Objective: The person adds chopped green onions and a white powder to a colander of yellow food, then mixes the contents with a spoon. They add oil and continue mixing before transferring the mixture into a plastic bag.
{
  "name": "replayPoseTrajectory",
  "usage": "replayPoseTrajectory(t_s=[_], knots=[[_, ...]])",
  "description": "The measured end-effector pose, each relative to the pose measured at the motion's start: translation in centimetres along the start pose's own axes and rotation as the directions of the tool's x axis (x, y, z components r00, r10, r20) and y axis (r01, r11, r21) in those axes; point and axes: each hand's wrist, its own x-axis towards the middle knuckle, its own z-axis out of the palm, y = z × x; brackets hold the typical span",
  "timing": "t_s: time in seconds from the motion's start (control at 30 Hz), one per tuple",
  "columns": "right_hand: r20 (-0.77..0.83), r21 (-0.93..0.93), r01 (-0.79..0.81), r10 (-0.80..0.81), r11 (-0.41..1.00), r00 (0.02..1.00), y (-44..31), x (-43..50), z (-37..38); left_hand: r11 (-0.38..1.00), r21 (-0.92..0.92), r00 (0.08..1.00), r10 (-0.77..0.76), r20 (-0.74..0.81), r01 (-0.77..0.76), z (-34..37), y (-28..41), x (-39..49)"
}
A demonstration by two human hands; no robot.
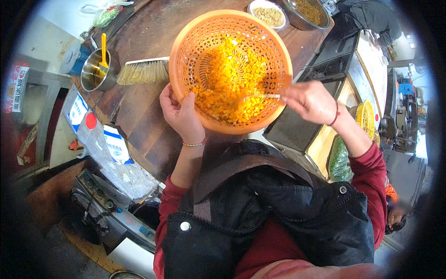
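Note:
An orange plastic colander (230,129) with patterned holes is in front of me, above a wooden table (139,122). Small diced orange-yellow food (240,69), perhaps carrot or pumpkin, covers its bottom and lies thickest on the near side. At the near left rim, my left hand (183,115) grips the colander, thumb inside and fingers outside. My right hand (310,103) reaches over the right rim, holding the light handle of a utensil (270,96). The utensil's head is blurred and partly among the dice, so its kind is unclear.
A bench brush (143,72) lies left of the colander, beside a metal pot (94,78) with a yellow-handled brush (104,48). Behind stand a white bowl (270,15) and a steel basin (308,12) of food. Greens in a plastic bag (339,160) sit right. Another person (371,19) is at far right.

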Motion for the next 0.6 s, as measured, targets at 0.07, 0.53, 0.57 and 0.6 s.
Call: replayPoseTrajectory(t_s=[0.07,0.53,0.57,0.6], knots=[[0.149,-0.096,-0.014,0.028,0.995,0.988,0.2,-0.7,1.8,0.998,-0.058,1.000,-0.002,0.031,0.004,-0.1,-0.8,-0.2],[-0.190,0.028,-0.059,0.063,0.998,0.980,2.1,0.5,-3.4,0.997,0.064,0.999,-0.034,0.010,0.034,5.3,7.7,-5.4],[-0.170,-0.010,0.024,-0.025,1.000,0.985,1.6,-0.1,-3.2,0.996,0.078,0.999,-0.036,0.008,0.035,5.0,7.7,-5.6],[-0.048,-0.019,0.077,-0.078,0.997,0.996,1.6,-0.5,-3.2,0.992,0.103,0.998,-0.066,-0.024,0.068,4.8,7.7,-5.6]])
